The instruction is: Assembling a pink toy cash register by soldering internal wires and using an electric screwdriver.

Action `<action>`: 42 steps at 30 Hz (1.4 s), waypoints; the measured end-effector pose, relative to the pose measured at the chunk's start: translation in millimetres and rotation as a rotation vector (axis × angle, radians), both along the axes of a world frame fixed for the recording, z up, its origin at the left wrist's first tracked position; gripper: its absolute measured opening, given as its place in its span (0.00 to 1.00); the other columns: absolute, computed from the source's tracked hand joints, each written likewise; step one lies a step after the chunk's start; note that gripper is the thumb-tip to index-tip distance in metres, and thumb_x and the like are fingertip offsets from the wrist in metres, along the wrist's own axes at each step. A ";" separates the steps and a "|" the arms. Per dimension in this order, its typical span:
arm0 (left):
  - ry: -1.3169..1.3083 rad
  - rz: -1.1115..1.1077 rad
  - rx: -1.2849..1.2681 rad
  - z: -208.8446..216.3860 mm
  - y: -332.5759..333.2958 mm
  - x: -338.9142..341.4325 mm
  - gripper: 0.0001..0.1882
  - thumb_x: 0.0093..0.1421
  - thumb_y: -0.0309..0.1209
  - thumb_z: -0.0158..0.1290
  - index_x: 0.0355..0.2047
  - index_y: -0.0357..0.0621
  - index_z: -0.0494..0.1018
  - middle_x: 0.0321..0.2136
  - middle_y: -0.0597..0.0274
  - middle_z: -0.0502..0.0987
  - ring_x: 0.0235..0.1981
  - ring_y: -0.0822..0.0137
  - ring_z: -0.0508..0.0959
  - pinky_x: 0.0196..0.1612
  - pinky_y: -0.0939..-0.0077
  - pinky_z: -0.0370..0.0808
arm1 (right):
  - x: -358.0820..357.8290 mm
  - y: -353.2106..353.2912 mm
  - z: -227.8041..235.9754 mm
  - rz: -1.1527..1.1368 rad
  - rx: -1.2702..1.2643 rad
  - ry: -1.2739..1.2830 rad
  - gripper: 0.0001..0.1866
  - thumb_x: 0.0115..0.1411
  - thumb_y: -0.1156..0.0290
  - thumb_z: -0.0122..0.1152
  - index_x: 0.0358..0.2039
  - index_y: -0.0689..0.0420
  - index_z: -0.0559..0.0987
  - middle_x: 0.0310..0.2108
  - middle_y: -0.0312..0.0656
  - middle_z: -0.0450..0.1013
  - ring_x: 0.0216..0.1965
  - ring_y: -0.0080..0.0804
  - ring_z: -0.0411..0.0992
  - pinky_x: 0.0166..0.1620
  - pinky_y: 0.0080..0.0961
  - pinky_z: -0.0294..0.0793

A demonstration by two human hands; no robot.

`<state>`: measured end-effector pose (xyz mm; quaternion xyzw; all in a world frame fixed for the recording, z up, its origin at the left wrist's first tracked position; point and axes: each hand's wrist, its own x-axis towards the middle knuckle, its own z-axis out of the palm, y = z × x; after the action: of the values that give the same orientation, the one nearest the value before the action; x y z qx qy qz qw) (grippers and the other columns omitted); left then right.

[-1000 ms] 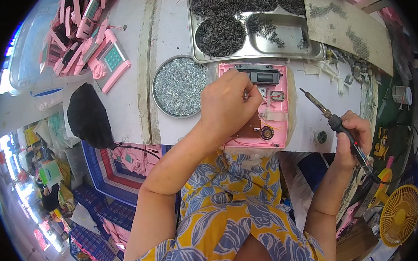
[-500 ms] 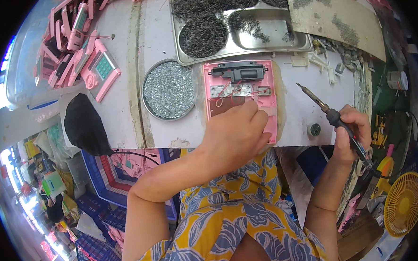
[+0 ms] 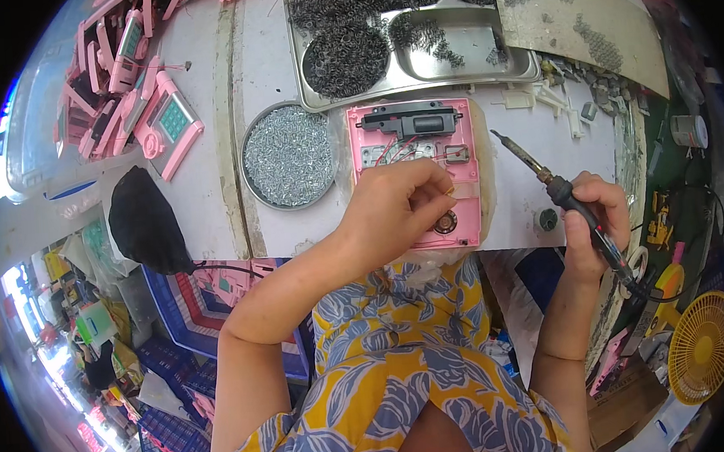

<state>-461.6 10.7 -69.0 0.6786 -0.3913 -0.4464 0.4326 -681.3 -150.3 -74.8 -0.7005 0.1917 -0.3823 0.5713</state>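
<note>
My right hand (image 3: 595,223) grips a soldering iron (image 3: 558,188), its bare tip angled up and left, just right of the pink plastic housing and apart from it. My left hand (image 3: 402,203) lies over the open pink housing (image 3: 470,186), thumb and forefinger pinched together; what they hold is too small to make out. In the housing are a long black plastic part (image 3: 412,123), metal contact plates, thin red wires (image 3: 392,149) and a small round speaker (image 3: 445,222). My left hand hides the lower left of the housing.
Left of the housing stands a round tin of small metal screws or pins (image 3: 289,156). Behind it is a steel tray of dark springs (image 3: 345,59). Pink devices (image 3: 172,121) pile up at far left, near a black cloth-like object (image 3: 144,217). A small green-topped spool (image 3: 547,219) sits near the table edge.
My left hand has shifted slightly left, uncovering the round speaker. My right hand has brought the soldering iron left, its tip closer to the housing.
</note>
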 end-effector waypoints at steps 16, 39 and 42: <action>-0.547 -0.325 -0.207 -8.1 3.1 1.8 0.08 0.57 0.24 0.58 0.38 0.43 0.73 0.33 0.56 0.72 0.32 0.51 0.77 0.32 0.60 0.75 | -21.8 10.3 7.5 0.190 -0.025 0.183 0.12 0.50 0.71 0.68 0.32 0.62 0.76 0.22 0.36 0.68 0.21 0.23 0.62 0.26 0.20 0.57; -0.592 -0.348 -0.181 -8.1 1.3 -1.2 0.10 0.55 0.22 0.58 0.38 0.42 0.72 0.34 0.55 0.71 0.32 0.51 0.77 0.31 0.60 0.76 | -6.1 15.8 10.8 0.187 0.162 0.346 0.11 0.52 0.71 0.67 0.32 0.63 0.75 0.21 0.32 0.70 0.20 0.16 0.62 0.24 0.16 0.58; -0.596 -0.343 -0.184 -7.3 2.4 -1.4 0.10 0.55 0.22 0.58 0.38 0.42 0.72 0.34 0.55 0.71 0.32 0.51 0.77 0.31 0.60 0.77 | -8.8 14.7 10.0 0.164 0.184 0.307 0.12 0.53 0.71 0.67 0.33 0.63 0.75 0.21 0.32 0.70 0.21 0.15 0.62 0.26 0.15 0.59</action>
<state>-463.0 13.0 -76.3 0.6614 -0.6473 -0.2579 0.2776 -690.1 -135.6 -64.8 -0.7086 0.2530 -0.2043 0.6262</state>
